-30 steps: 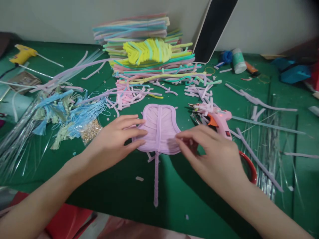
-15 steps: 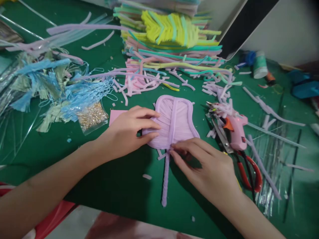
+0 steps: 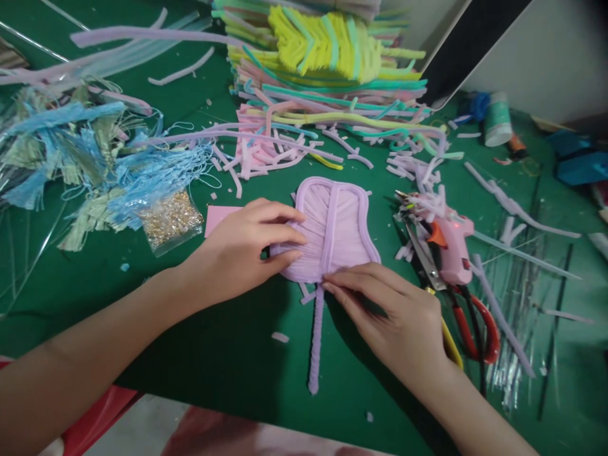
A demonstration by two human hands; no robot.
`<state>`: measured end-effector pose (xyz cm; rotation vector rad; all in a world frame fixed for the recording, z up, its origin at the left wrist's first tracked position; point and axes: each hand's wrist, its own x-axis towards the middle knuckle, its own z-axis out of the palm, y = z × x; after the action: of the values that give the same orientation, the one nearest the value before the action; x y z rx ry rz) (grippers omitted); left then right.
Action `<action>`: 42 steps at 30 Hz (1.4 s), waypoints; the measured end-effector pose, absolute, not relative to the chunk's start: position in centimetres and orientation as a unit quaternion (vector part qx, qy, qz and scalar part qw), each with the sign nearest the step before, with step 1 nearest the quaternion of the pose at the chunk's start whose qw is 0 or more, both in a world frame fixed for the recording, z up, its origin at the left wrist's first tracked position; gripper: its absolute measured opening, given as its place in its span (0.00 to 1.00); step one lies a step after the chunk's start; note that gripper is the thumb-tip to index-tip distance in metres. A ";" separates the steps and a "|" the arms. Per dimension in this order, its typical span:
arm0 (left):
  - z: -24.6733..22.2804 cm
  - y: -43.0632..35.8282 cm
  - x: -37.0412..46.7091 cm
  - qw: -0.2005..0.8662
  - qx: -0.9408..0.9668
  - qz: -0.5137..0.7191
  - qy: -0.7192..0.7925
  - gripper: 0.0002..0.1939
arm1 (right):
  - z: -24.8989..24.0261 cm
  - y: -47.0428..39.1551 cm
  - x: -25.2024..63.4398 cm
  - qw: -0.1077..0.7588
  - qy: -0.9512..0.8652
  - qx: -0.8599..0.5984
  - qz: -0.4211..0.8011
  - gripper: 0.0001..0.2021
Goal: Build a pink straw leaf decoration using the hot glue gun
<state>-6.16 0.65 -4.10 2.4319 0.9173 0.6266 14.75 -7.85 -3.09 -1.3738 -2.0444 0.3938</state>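
Observation:
A lilac pipe-cleaner hand fan (image 3: 351, 221) lies flat on the green table, its twisted handle (image 3: 316, 345) pointing toward me. Raised pipe-cleaner strips edge the fan and run down its middle. My left hand (image 3: 247, 244) rests across the fan's left side, fingers spread and apart, with a pink card (image 3: 222, 218) partly under it. At the base, where the middle strip meets the handle, my right hand (image 3: 387, 310) has thumb and forefinger pinched together. A short crosspiece sticks out left of that joint. Exactly what lies between the right fingertips is partly hidden.
Right of the fan are a pink glue gun (image 3: 453, 247) and red-handled scissors (image 3: 479, 332). Pipe-cleaner bundles (image 3: 327, 44) are stacked at the back. Blue tassels (image 3: 156, 171) and a bag of small gold pieces (image 3: 171, 220) lie left. Lilac offcuts (image 3: 408, 164) are scattered about.
The view has shifted slightly. My right fingertips have closed tighter at the fan's base, the thumb moving up toward the forefinger. My left hand stays on the fan.

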 end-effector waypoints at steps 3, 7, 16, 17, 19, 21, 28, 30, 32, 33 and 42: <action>-4.2 0.7 -6.1 0.228 0.885 0.225 0.339 0.08 | -3.2 -7.8 14.7 0.322 -0.768 -0.527 0.170 0.06; -4.2 0.7 -6.1 0.224 0.886 0.229 0.335 0.08 | -3.3 -7.8 14.7 0.328 -0.767 -0.526 0.164 0.06; -4.1 0.6 -6.2 0.234 0.883 0.216 0.345 0.09 | -2.9 -8.1 15.1 0.294 -0.770 -0.544 0.162 0.06; -4.1 0.7 -6.2 0.235 0.883 0.219 0.342 0.09 | -2.7 -8.1 15.2 0.289 -0.766 -0.550 0.165 0.08; -4.2 0.7 -6.2 0.236 0.883 0.226 0.337 0.09 | -2.2 -8.2 15.3 0.286 -0.762 -0.558 0.166 0.09; -4.2 0.7 -6.2 0.236 0.883 0.228 0.334 0.09 | -1.9 -8.3 15.2 0.287 -0.769 -0.549 0.159 0.06; -4.2 0.7 -6.2 0.232 0.886 0.221 0.335 0.09 | -2.5 -8.2 14.9 0.260 -0.807 -0.518 0.115 0.05; -4.2 0.7 -6.2 0.230 0.887 0.220 0.335 0.09 | -2.7 -8.2 14.8 0.253 -0.813 -0.515 0.100 0.06; -4.2 0.7 -6.2 0.229 0.886 0.219 0.338 0.09 | -2.8 -8.1 14.8 0.252 -0.815 -0.514 0.088 0.06; -4.2 0.7 -6.2 0.229 0.886 0.219 0.338 0.09 | -2.8 -8.1 14.8 0.252 -0.815 -0.514 0.085 0.06; -4.7 0.8 -6.3 0.216 0.891 0.235 0.324 0.09 | -2.7 -7.9 14.6 0.258 -0.810 -0.519 0.088 0.05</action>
<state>-6.26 0.77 -4.68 2.4692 0.8983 0.6511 14.56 -7.88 -2.68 -1.4086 -2.1970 0.2374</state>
